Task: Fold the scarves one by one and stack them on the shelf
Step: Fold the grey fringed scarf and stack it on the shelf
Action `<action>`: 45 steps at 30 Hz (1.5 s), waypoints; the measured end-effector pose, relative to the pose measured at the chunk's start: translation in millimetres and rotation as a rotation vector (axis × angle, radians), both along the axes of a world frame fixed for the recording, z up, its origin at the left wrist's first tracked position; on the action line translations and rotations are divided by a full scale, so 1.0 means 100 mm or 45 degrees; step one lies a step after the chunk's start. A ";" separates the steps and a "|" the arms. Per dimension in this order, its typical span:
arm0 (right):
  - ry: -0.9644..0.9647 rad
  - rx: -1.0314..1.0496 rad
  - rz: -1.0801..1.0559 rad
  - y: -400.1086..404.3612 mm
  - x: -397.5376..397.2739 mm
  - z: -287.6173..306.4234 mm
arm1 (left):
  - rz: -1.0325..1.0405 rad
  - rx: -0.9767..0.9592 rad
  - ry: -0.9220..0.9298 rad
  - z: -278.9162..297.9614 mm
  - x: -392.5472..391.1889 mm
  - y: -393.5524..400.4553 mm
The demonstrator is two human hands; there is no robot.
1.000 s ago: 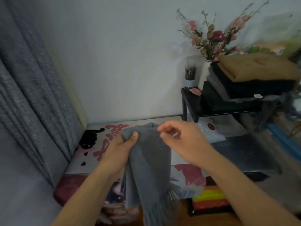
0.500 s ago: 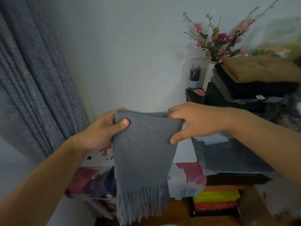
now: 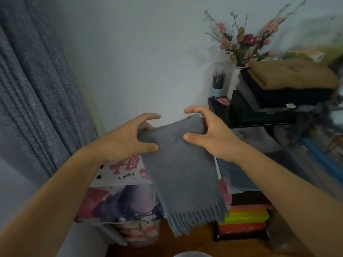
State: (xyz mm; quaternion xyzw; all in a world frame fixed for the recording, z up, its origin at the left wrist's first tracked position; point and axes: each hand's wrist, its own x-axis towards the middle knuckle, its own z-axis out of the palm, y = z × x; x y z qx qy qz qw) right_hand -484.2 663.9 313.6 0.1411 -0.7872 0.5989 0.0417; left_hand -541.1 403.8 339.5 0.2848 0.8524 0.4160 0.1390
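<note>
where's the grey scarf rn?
Head view, centre: grey scarf hangs between left hand and right hand, both pinching its top edge, left of the black shelf.

Parts that cannot be seen well

The grey scarf (image 3: 182,167) covers the left hand's (image 3: 128,143) lower fingers and part of the cat poster (image 3: 120,169). The folded pile (image 3: 289,86) on the black shelf (image 3: 259,121) is blurry by the picture's right edge.

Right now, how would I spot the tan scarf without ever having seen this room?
Find the black shelf against the white wall on the right, beside the vase of pink flowers. A pile of folded scarves sits on it. The tan scarf is the topmost, the only light brown one above dark layers.
</note>
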 end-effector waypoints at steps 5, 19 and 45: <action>0.050 0.168 0.033 -0.07 0.05 0.00 | -0.234 -0.417 0.172 0.10 0.12 0.47; -0.354 0.636 0.072 0.21 -0.29 -1.26 | 0.063 -0.293 -0.177 -0.82 -0.55 0.10; 0.034 1.096 -0.360 -1.02 -1.75 -3.23 | 0.357 -0.617 0.391 -3.96 -1.67 0.01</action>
